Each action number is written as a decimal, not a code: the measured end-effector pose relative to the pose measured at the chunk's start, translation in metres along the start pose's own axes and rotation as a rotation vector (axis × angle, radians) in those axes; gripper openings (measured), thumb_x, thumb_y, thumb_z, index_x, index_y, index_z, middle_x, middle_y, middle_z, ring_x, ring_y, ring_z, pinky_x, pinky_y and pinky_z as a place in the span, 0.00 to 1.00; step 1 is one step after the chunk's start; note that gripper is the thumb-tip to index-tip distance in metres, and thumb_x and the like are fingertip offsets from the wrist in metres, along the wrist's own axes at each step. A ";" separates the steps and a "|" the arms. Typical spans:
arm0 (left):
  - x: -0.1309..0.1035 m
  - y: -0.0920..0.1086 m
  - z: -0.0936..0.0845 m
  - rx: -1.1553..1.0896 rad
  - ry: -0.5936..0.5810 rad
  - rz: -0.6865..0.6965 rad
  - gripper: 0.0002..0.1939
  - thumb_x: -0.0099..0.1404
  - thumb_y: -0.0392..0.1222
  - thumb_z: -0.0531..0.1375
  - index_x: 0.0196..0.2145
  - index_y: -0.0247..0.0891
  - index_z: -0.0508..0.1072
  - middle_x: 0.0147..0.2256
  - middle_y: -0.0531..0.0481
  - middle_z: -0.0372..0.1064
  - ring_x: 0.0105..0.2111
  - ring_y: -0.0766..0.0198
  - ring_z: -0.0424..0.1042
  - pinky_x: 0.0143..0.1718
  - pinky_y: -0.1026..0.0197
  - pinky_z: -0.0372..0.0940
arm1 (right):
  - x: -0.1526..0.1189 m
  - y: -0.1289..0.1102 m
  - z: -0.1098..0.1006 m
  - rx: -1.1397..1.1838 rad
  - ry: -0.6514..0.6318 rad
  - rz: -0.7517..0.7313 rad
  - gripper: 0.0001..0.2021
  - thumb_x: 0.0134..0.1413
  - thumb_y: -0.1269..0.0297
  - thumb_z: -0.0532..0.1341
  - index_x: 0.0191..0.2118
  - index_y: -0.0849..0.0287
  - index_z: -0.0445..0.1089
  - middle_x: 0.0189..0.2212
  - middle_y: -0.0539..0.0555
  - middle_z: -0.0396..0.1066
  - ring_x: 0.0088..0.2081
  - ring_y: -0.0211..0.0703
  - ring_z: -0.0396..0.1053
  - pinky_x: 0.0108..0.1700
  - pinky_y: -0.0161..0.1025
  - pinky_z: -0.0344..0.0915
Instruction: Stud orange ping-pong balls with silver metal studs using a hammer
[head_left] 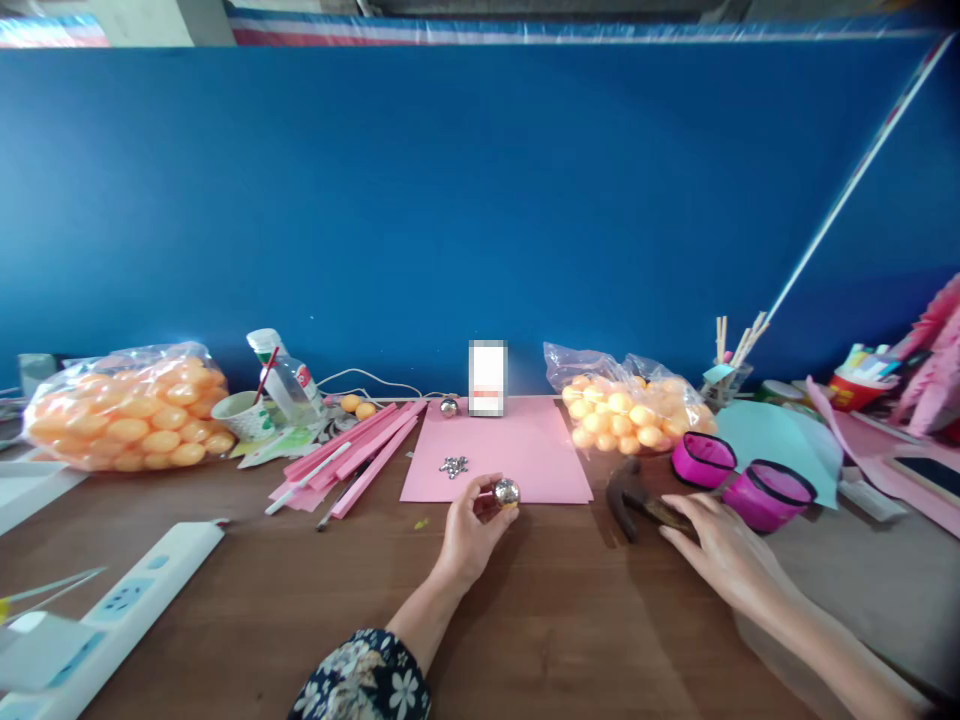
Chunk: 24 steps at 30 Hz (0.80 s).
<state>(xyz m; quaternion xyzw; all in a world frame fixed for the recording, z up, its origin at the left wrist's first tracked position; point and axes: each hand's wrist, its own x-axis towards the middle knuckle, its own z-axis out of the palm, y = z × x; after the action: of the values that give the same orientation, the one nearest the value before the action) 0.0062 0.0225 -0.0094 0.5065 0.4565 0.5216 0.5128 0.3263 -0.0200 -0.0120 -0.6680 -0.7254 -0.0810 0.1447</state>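
Between the thumb and fingers of my left hand (475, 530) is a shiny silver ball (507, 492), at the front edge of a pink sheet (517, 450). On that sheet lie a cluster of small silver pieces (454, 467) and, farther back, another silver ball (448, 407). My right hand (712, 545) is closed on the handle of a dark hammer (626, 498), whose head points left on the brown table. Two magenta bands with black rims, a nearer one (769, 497) and a farther one (703, 460), stand just beyond my right hand.
Bags of orange balls sit at the left (139, 415) and right (630, 410). Pink strips (367, 450), a paper cup (244, 415) and a bottle (285, 380) are left of the sheet. A white power strip (142, 590) lies front left. A blue partition (450, 200) rises behind.
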 end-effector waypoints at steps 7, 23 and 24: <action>-0.002 0.004 0.001 -0.029 0.020 -0.014 0.22 0.47 0.37 0.65 0.41 0.35 0.68 0.35 0.45 0.72 0.35 0.62 0.72 0.38 0.61 0.67 | 0.031 -0.078 -0.037 0.089 0.150 -0.147 0.15 0.52 0.60 0.54 0.47 0.55 0.63 0.43 0.57 0.66 0.44 0.51 0.64 0.45 0.46 0.62; 0.007 -0.004 -0.002 -0.247 0.285 0.037 0.19 0.54 0.44 0.61 0.42 0.34 0.67 0.39 0.43 0.70 0.41 0.60 0.70 0.43 0.59 0.63 | 0.147 -0.216 0.063 0.678 -0.172 -0.286 0.09 0.50 0.65 0.56 0.37 0.56 0.71 0.35 0.52 0.73 0.37 0.43 0.68 0.37 0.35 0.60; 0.007 -0.004 -0.003 -0.260 0.300 0.030 0.19 0.54 0.45 0.60 0.42 0.34 0.67 0.39 0.44 0.70 0.41 0.60 0.70 0.43 0.59 0.63 | 0.149 -0.220 0.065 0.677 -0.173 -0.287 0.10 0.49 0.66 0.56 0.38 0.56 0.71 0.36 0.52 0.72 0.38 0.43 0.67 0.38 0.35 0.60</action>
<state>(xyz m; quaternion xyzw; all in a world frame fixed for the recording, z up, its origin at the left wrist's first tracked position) 0.0042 0.0302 -0.0130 0.3594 0.4489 0.6533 0.4925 0.0918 0.1204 -0.0095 -0.4783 -0.8069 0.2007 0.2826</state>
